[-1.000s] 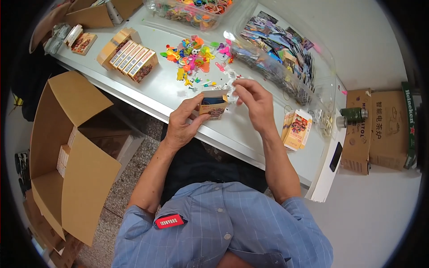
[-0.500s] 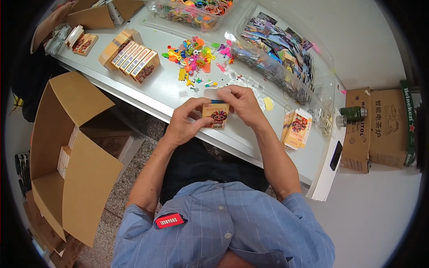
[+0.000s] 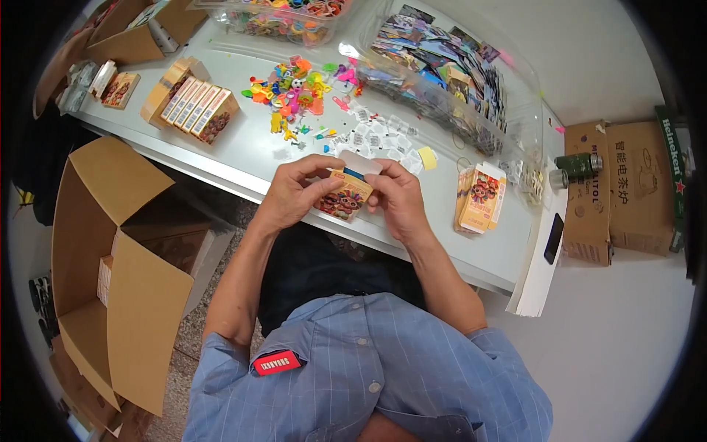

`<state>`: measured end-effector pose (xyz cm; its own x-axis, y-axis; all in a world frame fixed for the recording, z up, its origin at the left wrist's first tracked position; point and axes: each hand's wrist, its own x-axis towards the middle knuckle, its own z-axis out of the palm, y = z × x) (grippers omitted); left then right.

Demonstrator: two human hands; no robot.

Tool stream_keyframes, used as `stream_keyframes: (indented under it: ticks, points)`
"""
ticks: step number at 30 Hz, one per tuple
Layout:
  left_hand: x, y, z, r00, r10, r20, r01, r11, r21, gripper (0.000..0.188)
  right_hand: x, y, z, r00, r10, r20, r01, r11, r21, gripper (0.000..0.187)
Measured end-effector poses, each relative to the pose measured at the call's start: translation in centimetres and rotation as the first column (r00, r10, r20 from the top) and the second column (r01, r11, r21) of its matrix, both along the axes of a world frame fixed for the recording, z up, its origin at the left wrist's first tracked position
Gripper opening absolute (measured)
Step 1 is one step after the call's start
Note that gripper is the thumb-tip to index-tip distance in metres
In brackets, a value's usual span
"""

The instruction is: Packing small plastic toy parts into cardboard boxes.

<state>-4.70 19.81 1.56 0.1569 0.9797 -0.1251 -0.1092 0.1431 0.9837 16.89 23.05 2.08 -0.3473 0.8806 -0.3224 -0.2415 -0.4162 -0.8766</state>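
Above the table's front edge, my hands hold a small yellow box [image 3: 343, 205] with cartoon figures on its front. Its white top flap [image 3: 360, 162] stands up, and something blue shows in the opening. My left hand [image 3: 296, 190] grips the box at its left side, thumb across the front. With fingers bent, my right hand [image 3: 400, 197] pinches the upper right corner by the flap. Beyond them lie small white printed packets [image 3: 379, 138] and a heap of bright plastic toys [image 3: 294, 92]. To the right sits a stack of similar yellow cartons [image 3: 482, 197].
A row of filled boxes [image 3: 197, 109] stands at the left of the table. Clear bins hold cards [image 3: 442, 66] and colourful trinkets [image 3: 287, 26] at the back. An open cardboard carton [image 3: 147, 309] is at lower left. Another person's arm [image 3: 62, 66] shows at far left.
The box has tilted and come slightly lower. My right hand has moved from the top flap down to the box's right corner, and the flap shows more. The whole view has shifted a little.
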Motion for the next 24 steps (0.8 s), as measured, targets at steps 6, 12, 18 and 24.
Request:
stream_keyframes:
  ticks: [6, 12, 18, 24]
  points:
    - [-0.5, 0.2, -0.8, 0.996, -0.021, 0.083, 0.008, 0.988, 0.153, 0.028, 0.3, -1.5, -0.6, 0.929, -0.188, 0.319, -0.163, 0.567, 0.808, 0.027]
    - [-0.2, -0.2, -0.5, 0.985, -0.004, 0.174, -0.023, 0.989, 0.149, 0.032, 0.7, -1.6, -1.5, 0.97, -0.052, 0.239, -0.145, 0.665, 0.733, 0.032]
    - [-0.4, -0.1, 0.1, 0.999, -0.047, 0.019, 0.043, 0.98, 0.197, 0.028, 1.4, -0.5, -1.1, 0.943, -0.024, 0.331, -0.232, 0.664, 0.711, 0.03]
    - [-0.6, -0.1, 0.3, 0.997, -0.079, 0.021, 0.073, 0.974, 0.215, 0.024, 0.7, -1.3, -0.5, 0.927, -0.12, 0.356, -0.245, 0.527, 0.814, 0.036]
